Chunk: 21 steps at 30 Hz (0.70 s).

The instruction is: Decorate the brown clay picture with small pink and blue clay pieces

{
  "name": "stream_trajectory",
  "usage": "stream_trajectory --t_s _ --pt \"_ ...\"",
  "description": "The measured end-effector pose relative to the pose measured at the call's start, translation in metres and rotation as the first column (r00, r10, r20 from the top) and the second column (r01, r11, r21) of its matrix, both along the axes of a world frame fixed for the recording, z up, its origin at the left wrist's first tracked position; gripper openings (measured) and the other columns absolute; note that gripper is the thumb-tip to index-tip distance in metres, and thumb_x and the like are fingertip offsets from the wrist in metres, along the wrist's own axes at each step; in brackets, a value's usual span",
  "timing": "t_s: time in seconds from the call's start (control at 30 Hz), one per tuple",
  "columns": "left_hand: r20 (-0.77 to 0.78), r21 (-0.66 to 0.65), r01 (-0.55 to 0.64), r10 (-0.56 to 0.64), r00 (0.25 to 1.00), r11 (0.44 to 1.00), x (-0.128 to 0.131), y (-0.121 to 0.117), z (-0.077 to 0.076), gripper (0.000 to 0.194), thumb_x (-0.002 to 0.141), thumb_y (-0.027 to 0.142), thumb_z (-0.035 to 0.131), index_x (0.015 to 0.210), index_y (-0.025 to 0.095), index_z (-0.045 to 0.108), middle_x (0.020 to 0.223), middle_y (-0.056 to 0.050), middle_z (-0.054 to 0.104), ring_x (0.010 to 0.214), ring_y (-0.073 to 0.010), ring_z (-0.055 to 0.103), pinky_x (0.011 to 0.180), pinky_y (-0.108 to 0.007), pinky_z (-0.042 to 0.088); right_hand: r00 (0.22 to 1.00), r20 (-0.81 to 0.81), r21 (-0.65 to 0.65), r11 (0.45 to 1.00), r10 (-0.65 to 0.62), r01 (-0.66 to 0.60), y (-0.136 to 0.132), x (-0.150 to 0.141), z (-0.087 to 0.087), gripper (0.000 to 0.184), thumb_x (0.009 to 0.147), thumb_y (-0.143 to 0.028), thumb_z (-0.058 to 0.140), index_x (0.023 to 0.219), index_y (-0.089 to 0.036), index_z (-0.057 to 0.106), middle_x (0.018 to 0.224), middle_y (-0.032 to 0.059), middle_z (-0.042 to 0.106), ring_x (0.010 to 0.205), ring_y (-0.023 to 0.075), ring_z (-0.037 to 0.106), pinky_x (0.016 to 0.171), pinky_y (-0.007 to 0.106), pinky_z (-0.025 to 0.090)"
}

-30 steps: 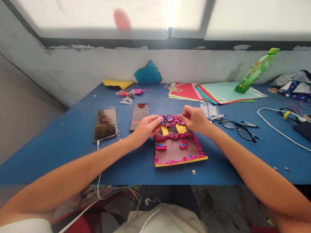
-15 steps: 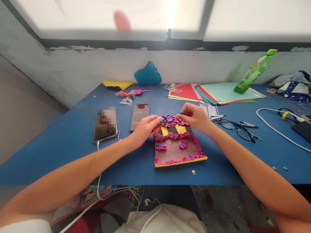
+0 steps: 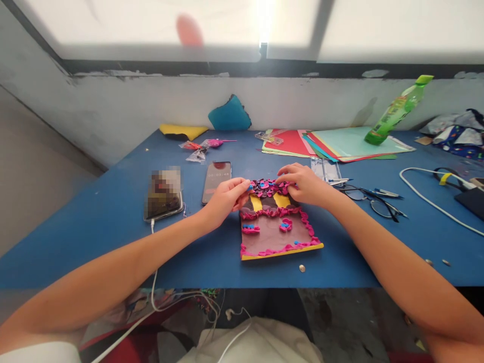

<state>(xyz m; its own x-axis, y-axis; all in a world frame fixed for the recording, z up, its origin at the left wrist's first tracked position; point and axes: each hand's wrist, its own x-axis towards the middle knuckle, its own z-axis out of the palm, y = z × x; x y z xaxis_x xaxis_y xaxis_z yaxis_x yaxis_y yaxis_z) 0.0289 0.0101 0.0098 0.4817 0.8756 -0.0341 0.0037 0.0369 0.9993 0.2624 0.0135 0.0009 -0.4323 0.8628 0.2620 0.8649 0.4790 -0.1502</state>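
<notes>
A brown rectangular panel [image 3: 273, 234] lies on the blue table, trimmed with ruffled pink modelling clay and a yellow front edge. Two yellow patches and a dense cluster of pink, purple and blue clay bits [image 3: 265, 187] cover its far part. At the panel's far left corner, my left hand [image 3: 230, 195] pinches a small blue piece of clay [image 3: 250, 187] between thumb and fingertips. My right hand [image 3: 302, 182] rests over the far right corner with its fingers stretched out and slightly apart, the fingertips on the clay cluster. Nothing shows between its fingers.
Left of the panel lie a phone [image 3: 216, 180] and another phone [image 3: 165, 196] with a white cable. Eyeglasses [image 3: 372, 200] and pens are at the right. Coloured paper sheets [image 3: 351, 143], a tilted green bottle [image 3: 395, 115] and small plastic packets [image 3: 196, 154] stand farther back.
My right hand has gone from a raised pinch with a small blue piece to lying over the cluster with fingers extended. My left hand has stayed nearly still.
</notes>
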Motion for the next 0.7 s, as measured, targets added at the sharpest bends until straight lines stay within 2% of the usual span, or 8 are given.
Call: stream_trajectory --t_s 0.13,0.23,0.37,0.47,0.53,0.7 --pt "0.007 -0.004 0.000 0.000 1.000 1.000 0.001 0.000 0.001 0.025 0.082 0.029 0.051 0.062 0.017 0.042 0.044 0.006 0.040 0.037 -0.0030 0.029 0.037 -0.015 0.019 0.999 0.048 -0.020 1.000 -0.014 0.015 -0.002 -0.004 -0.001 0.040 0.076 -0.008 0.043 0.098 -0.022 0.073 0.110 0.0091 0.066 0.104 0.0266 0.054 0.081 0.040 0.039" --pt "0.008 0.006 0.003 -0.003 1.000 1.000 0.001 0.001 0.000 0.025 0.082 0.029 0.051 0.062 0.017 0.042 0.044 0.006 0.040 0.038 -0.0031 0.029 0.037 -0.015 0.019 0.988 0.155 0.020 1.000 -0.011 0.008 -0.005 -0.008 0.001 0.037 0.079 -0.009 0.044 0.101 -0.021 0.072 0.111 0.0102 0.067 0.104 0.0268 0.053 0.078 0.039 0.034" --pt "0.003 0.036 0.002 -0.002 1.000 0.999 0.001 0.002 -0.002 0.026 0.081 0.031 0.052 0.061 0.017 0.042 0.044 0.006 0.039 0.038 -0.0031 0.030 0.036 -0.015 0.019 0.923 0.385 0.129 0.990 0.006 -0.061 -0.013 -0.017 0.009 0.030 0.082 -0.010 0.046 0.093 -0.018 0.072 0.113 0.0131 0.065 0.104 0.0276 0.051 0.079 0.040 0.029" --pt "-0.001 0.054 -0.005 0.005 1.000 0.999 0.001 0.002 -0.002 0.026 0.079 0.032 0.055 0.061 0.017 0.042 0.044 0.007 0.039 0.038 -0.0034 0.030 0.036 -0.015 0.018 0.876 0.483 0.140 0.988 -0.006 -0.070 -0.017 -0.024 0.013 0.025 0.081 -0.008 0.048 0.087 -0.015 0.071 0.110 0.0143 0.065 0.101 0.0272 0.051 0.080 0.040 0.027" --pt "-0.004 0.059 -0.004 0.005 1.000 0.998 0.000 0.002 -0.002 0.026 0.078 0.034 0.056 0.062 0.017 0.043 0.044 0.007 0.039 0.038 -0.0035 0.030 0.037 -0.016 0.018 0.883 0.469 0.133 0.990 -0.016 -0.052 -0.018 -0.025 0.012 0.025 0.083 -0.009 0.047 0.088 -0.015 0.071 0.109 0.0136 0.066 0.099 0.0268 0.052 0.079 0.039 0.027" --pt "-0.010 0.052 -0.004 0.004 1.000 0.999 0.000 0.002 -0.002 0.030 0.077 0.037 0.059 0.061 0.018 0.043 0.045 0.006 0.039 0.038 -0.0039 0.030 0.036 -0.016 0.018 0.949 0.315 0.190 0.981 -0.034 -0.028 -0.013 -0.021 0.004 0.030 0.089 -0.012 0.040 0.103 -0.014 0.066 0.101 0.0117 0.069 0.094 0.0253 0.053 0.076 0.037 0.027"
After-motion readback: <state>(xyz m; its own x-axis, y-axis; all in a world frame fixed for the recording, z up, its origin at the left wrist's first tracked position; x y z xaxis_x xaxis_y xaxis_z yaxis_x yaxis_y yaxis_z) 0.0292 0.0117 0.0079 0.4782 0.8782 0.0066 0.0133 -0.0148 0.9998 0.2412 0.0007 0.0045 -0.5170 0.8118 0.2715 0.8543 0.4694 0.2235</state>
